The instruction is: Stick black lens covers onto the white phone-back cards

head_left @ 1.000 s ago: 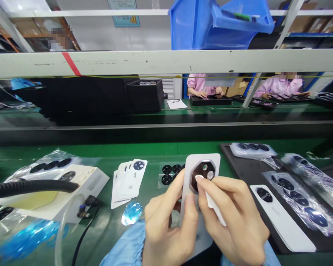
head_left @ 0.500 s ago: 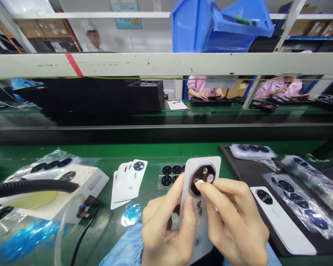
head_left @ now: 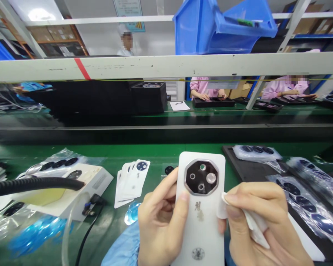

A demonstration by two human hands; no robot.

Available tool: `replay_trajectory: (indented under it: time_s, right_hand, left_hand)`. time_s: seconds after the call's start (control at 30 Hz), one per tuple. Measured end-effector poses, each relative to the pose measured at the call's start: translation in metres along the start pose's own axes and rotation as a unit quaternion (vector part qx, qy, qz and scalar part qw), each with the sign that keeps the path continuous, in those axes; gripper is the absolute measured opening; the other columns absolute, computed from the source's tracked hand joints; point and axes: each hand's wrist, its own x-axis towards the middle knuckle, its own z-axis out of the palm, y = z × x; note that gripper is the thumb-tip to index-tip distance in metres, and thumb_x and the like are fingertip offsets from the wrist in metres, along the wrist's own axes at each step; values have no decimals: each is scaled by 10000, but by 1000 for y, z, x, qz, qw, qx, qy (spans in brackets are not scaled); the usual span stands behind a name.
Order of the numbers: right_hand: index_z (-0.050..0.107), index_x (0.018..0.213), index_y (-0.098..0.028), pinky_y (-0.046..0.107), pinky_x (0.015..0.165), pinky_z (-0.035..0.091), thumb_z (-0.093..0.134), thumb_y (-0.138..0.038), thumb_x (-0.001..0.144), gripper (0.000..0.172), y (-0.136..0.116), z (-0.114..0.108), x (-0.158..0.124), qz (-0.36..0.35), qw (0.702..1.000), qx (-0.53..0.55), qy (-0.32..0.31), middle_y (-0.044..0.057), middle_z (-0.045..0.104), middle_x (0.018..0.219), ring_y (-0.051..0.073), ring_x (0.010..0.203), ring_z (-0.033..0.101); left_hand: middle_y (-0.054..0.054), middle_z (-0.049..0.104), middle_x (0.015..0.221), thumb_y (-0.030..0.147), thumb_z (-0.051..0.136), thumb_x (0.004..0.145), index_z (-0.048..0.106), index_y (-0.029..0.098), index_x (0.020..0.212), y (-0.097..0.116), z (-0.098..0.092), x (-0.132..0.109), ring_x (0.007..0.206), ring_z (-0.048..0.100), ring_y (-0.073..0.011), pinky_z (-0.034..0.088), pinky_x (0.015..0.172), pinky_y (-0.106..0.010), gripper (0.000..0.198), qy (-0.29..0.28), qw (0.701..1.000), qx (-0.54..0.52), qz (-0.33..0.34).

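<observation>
White phone back (head_left: 201,229) stands upright in your left hand (head_left: 162,221), thumb across its face, lifted closer to you than a second ago. Your right hand (head_left: 259,221) has left the octagonal camera ring (head_left: 201,177) and now pinches a white wipe (head_left: 254,225) against the phone's right edge. Below the ring sit printed characters (head_left: 199,210), too blurred to read, and a round seal (head_left: 198,253).

White phone cover (head_left: 201,221) in left hand (head_left: 161,225)
</observation>
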Motion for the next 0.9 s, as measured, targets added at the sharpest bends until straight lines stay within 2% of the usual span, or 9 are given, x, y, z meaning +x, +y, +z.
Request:
replay_trajectory:
  time_s: [0.2, 0.37, 0.5, 0.67, 0.9]
  right_hand:
    - [660, 986, -175, 204, 477, 518, 651, -26, 799, 239, -3, 0, -1, 10, 999, -43, -22, 23, 574, 847, 103, 696, 601]
    - [662, 1032, -192, 228, 541, 536, 639, -78, 829, 233, -3, 7, -4, 3, 996, -81, -34, 26, 593, 883, 113, 709, 610]
    - [661, 1036, -190, 232, 585, 538, 615, -80, 843, 227, -6, 10, -8, -12, 991, -127, -47, 25, 595, 882, 115, 718, 615]
    - [667, 1037, -164, 224, 631, 516, 607, -63, 855, 217, -8, 16, -11, -28, 986, -158, -47, 37, 592, 912, 107, 756, 617]
    - [672, 1042, -121, 235, 749, 520, 604, -58, 866, 198, -8, 24, -14, -28, 987, -153, -40, 54, 599, 969, 119, 827, 634]
  left_hand:
    - [17, 778, 795, 144, 622, 857, 680, 292, 1201, 2, 2, -2, 439, 612, -69, 492, 418, -99, 378, 11, 1000, 4, 17]
    - [9, 777, 815, 87, 622, 833, 654, 269, 1238, 0, 9, -5, 542, 668, -87, 534, 490, -104, 445, 28, 999, 9, 44]
    - [9, 772, 847, 79, 648, 800, 645, 269, 1249, -5, 12, -13, 583, 667, -90, 548, 528, -125, 487, 62, 994, 62, 68]
    - [-1, 768, 865, 119, 686, 776, 687, 271, 1190, -10, 12, -21, 601, 668, -108, 568, 573, -165, 440, 109, 981, 144, 71]
    - [-20, 769, 941, 71, 684, 770, 646, 250, 1252, -14, 13, -24, 678, 705, -133, 587, 627, -181, 515, 102, 982, 142, 77]
